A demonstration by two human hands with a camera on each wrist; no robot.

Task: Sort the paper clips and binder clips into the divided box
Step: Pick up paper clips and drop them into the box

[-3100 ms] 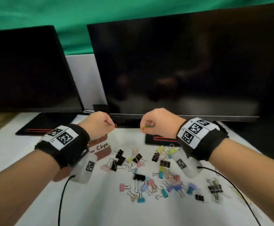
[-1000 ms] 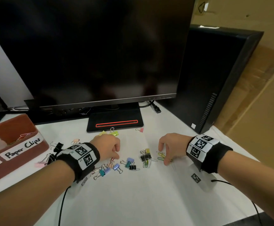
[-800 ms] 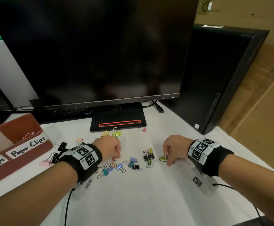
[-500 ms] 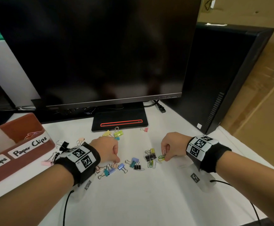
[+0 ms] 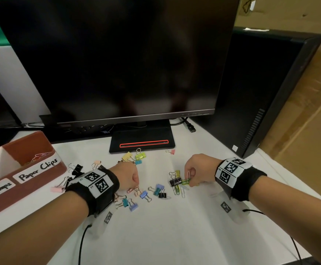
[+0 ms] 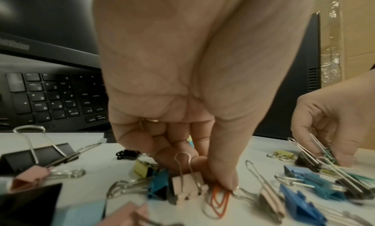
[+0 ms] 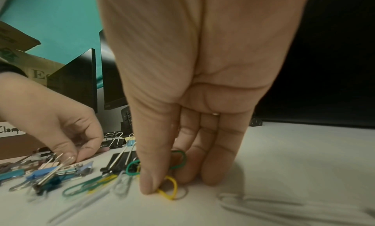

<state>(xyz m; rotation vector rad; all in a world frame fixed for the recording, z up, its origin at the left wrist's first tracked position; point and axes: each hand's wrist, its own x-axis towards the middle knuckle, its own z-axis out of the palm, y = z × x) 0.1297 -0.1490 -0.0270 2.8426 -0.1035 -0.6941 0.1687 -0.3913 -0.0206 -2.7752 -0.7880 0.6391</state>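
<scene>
Right now we're seeing both hands down on the white table [image 5: 175,236], working in the scattered clip pile in front of the monitor [image 5: 117,60].

Left hand [image 5: 126,175]: we're seeing thumb and forefinger pinched onto an orange paper clip [image 6: 220,200] lying on the table, the other fingers curled in. The clip is sitting just beside a pink binder clip [image 6: 187,187], with a teal one [image 6: 159,186] on that clip's far side.

Right hand [image 5: 198,172]: we're seeing the thumb closing against the fingers on a yellow paper clip [image 7: 169,188] and a green paper clip [image 7: 178,161], with the fingertips [image 7: 218,176] touching the table. In the head view a silver paper clip [image 5: 188,175] is also sticking up out of that grip. More green, yellow and silver paper clips are lying just left of the thumb, next to a black binder clip [image 5: 174,182].

The divided box [image 5: 31,185] is sitting at the left edge of the table, well apart from both hands. We're reading labels "Clamps" and "Paper Clips" on its front; a few paper clips [image 5: 39,156] are lying in the Paper Clips compartment.

A black PC tower [image 5: 266,88] is standing to the right of the monitor.
</scene>
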